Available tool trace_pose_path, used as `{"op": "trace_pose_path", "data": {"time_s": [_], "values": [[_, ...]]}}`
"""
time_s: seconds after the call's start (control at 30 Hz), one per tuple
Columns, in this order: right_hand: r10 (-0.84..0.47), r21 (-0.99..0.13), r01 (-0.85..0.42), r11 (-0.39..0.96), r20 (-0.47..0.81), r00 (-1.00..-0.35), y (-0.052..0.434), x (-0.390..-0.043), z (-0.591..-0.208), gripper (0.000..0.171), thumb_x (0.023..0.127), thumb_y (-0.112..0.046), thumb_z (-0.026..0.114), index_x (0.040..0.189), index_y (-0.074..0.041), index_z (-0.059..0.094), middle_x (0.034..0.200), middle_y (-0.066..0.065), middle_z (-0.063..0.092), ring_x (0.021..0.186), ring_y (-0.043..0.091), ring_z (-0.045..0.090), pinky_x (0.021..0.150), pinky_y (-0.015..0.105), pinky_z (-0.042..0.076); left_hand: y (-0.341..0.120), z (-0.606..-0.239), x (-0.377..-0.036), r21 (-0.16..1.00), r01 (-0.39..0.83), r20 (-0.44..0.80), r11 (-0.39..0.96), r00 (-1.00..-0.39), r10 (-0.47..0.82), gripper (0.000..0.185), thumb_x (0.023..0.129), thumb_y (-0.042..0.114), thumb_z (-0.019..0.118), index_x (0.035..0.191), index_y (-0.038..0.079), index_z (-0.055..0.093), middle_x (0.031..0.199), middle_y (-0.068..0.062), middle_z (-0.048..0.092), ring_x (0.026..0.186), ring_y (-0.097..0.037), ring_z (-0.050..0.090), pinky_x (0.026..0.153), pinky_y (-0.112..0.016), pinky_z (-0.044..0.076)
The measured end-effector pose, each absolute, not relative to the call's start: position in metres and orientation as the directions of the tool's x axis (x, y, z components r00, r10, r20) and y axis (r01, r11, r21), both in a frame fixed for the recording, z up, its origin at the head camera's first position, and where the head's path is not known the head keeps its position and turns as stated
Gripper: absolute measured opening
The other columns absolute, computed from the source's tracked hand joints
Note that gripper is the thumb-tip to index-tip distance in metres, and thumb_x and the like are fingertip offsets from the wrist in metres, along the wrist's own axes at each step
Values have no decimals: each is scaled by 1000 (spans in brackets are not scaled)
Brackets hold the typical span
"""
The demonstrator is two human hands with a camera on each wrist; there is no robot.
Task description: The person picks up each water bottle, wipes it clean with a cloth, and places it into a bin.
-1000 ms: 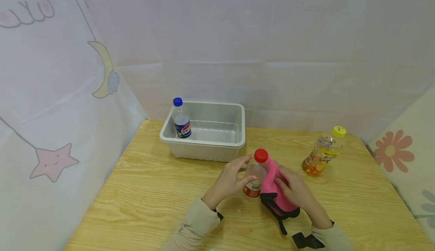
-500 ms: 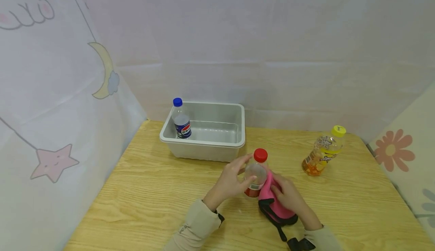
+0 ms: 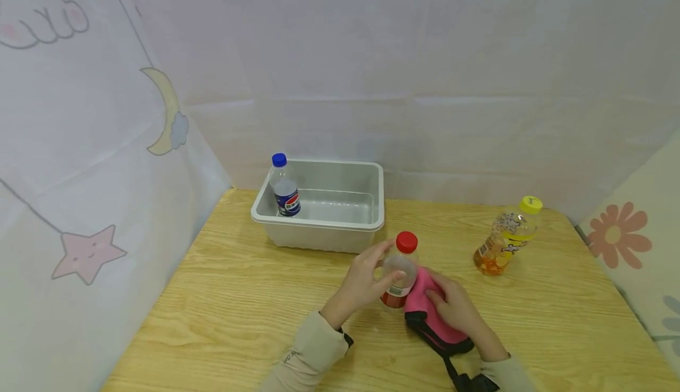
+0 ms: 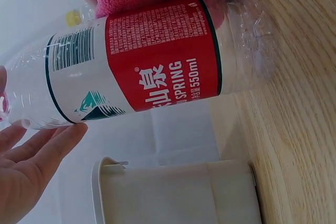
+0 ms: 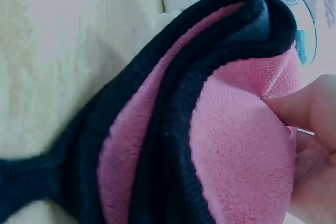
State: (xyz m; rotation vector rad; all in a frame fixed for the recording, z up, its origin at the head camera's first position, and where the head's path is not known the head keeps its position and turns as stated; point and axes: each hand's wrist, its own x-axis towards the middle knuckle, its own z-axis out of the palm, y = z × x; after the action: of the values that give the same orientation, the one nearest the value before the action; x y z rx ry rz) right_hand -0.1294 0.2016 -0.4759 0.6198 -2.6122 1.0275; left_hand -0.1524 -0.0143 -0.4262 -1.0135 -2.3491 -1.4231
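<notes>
left hand [image 3: 363,283] fingers curled round upright bottle [image 3: 399,274] on table [image 3: 239,297]; right hand [image 3: 457,312] pinches pink cloth [image 3: 425,315] against bottle; tub [image 3: 324,226] behind

the red label [image 4: 163,59] on the clear bottle [image 4: 142,66] reads "spring 550ml", beside chinese characters and a barcode.

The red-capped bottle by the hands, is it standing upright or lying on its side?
Upright. The red-capped bottle stands on the table, cap on top, left hand steadying it, pink cloth against its side.
</notes>
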Motion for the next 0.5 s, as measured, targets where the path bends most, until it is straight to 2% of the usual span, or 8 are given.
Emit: {"op": "trace_pose_path", "data": {"time_s": [0.23,0.33,0.43,0.5], "values": [[-281,-581,-474,662,394,-875,209,-127,-456,41,78,12,61,118,12,53,109,23,60,97,34,58,76,45,51,-18,-425,-156,712,652,492,259,-728,478,51,84,15,66,127,-3,45,119,-15,45,109,-27,50,84,-25,49],[-272,-581,-483,655,416,-868,212,-126,-446,42,78,12,62,119,10,53,110,22,60,98,34,58,80,28,50,-19,-422,-157,723,639,464,264,-732,499,52,85,14,66,128,-4,45,119,-15,45,109,-26,49,86,-26,48],[-266,-571,-505,647,452,-852,214,-126,-437,43,77,13,62,119,9,53,109,20,61,95,31,59,82,10,42,-20,-420,-157,721,638,451,272,-729,514,51,85,14,65,128,-4,44,119,-14,46,109,-24,49,87,-25,47],[-264,-555,-523,647,480,-837,215,-126,-431,45,76,14,63,119,8,54,108,20,62,93,29,60,81,4,37,-20,-420,-156,718,640,451,273,-726,519,51,85,14,65,128,-4,44,119,-14,46,109,-23,49,87,-24,47]]}}
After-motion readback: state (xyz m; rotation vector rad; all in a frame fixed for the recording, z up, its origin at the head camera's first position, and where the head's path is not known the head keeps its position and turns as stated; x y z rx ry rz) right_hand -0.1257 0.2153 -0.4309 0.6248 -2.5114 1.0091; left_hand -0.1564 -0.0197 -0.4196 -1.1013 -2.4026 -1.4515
